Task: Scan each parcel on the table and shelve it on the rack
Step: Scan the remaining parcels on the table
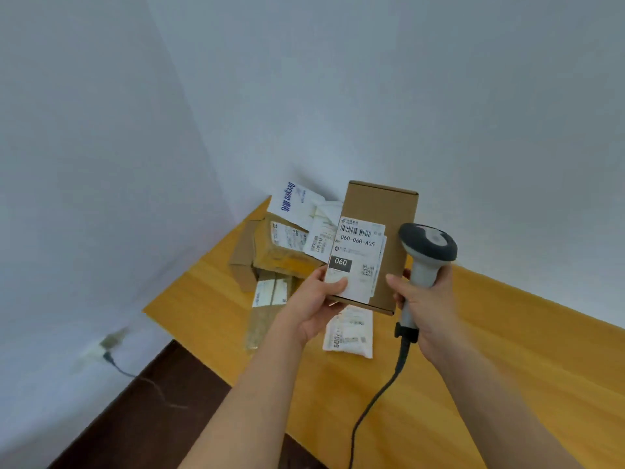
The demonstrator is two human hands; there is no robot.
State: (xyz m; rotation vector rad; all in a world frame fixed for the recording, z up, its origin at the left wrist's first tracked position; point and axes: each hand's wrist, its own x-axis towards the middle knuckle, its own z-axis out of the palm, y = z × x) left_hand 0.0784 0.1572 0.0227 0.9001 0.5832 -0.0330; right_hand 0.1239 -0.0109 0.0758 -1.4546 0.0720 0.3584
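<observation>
While heaped parcels [287, 245] blurred on the counter [507, 350], left hand [316, 306] gripped box [378, 211], label [358, 258] read "060-06B-A05", right hand [429, 313] clutched scanner [426, 245], cable cropped.

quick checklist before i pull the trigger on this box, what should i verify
1. Cardboard box held firmly: ok, the left hand grips its lower edge, thumb on the shipping label.
2. Barcode uncovered: ok, it sits at the label's top, above the thumb.
3. Scanner in hand: ok, the right hand grips its handle.
4. Scanner aimed at the barcode: not ok, its head sits beside the box's right edge.
5. Label flat: cannot tell, its right edge looks slightly lifted.
6. Rack space ready: cannot tell, no rack in view; other parcels wait on the table.
</observation>
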